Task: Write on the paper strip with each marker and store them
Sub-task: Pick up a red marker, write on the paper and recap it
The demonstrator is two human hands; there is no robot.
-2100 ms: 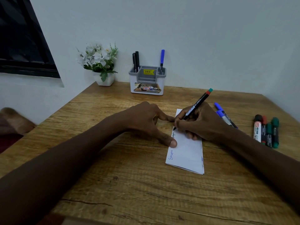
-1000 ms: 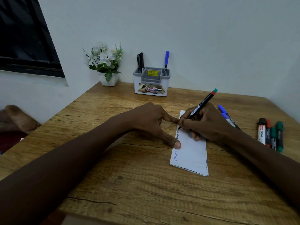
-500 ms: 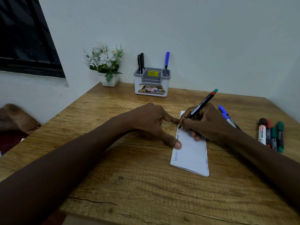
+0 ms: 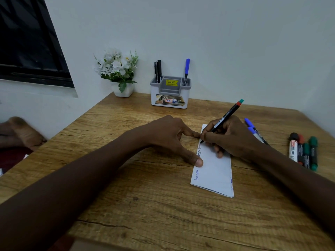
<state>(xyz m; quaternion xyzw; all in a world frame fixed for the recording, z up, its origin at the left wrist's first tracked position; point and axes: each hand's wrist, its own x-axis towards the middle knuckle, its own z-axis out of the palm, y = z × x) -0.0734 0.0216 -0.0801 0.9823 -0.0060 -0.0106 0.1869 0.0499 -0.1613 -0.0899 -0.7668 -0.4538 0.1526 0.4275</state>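
Tabletop, brown wood-grain. Folded white paper strip lies flat right of centre. Grey-white plastic pen holder stands at the back wall. Left hand: thumb and forefinger spread straight, pressing the strip's left edge. Right hand: fingers curled round slim black marker with red-green end, tip on the strip.

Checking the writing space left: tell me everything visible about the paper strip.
The paper strip is white, folded in layers, and lies flat on the wooden table, lengthwise away from the viewer. Small handwriting runs along its left edge. The left hand presses that edge; the right hand rests on it, with the black marker tip touching.
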